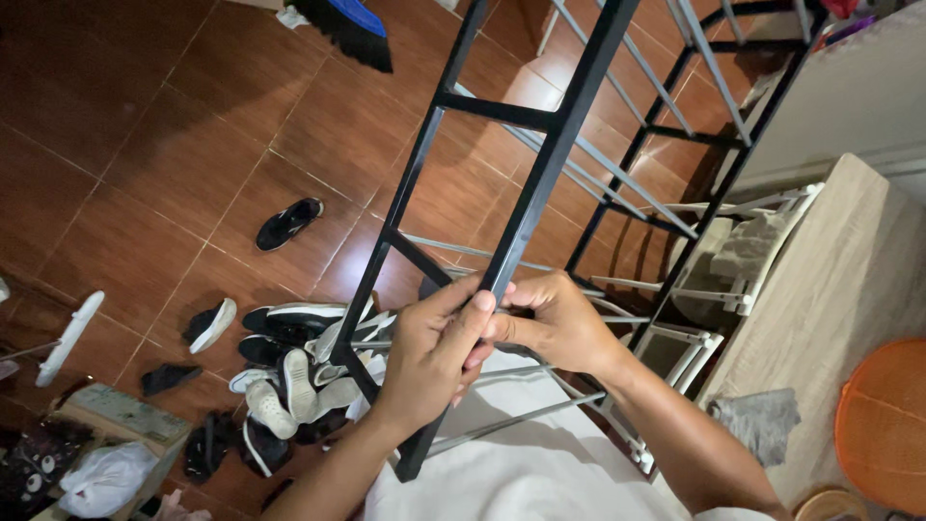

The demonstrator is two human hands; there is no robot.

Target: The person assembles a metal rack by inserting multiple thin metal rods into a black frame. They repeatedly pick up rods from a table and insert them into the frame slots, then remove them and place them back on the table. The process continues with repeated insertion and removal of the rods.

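Head view: left hand (429,357) and right hand (555,323) both wrap tight around the black metal rack frame (540,174), steadying it tilted above the tiled floor (145,125) and scattered shoes (285,357).

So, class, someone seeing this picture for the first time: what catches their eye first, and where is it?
First, the black metal frame running up the middle, gripped low down by the left hand and right hand close together. Then the heap of shoes on the red tiled floor at lower left, and the orange basket on the wooden table at right.
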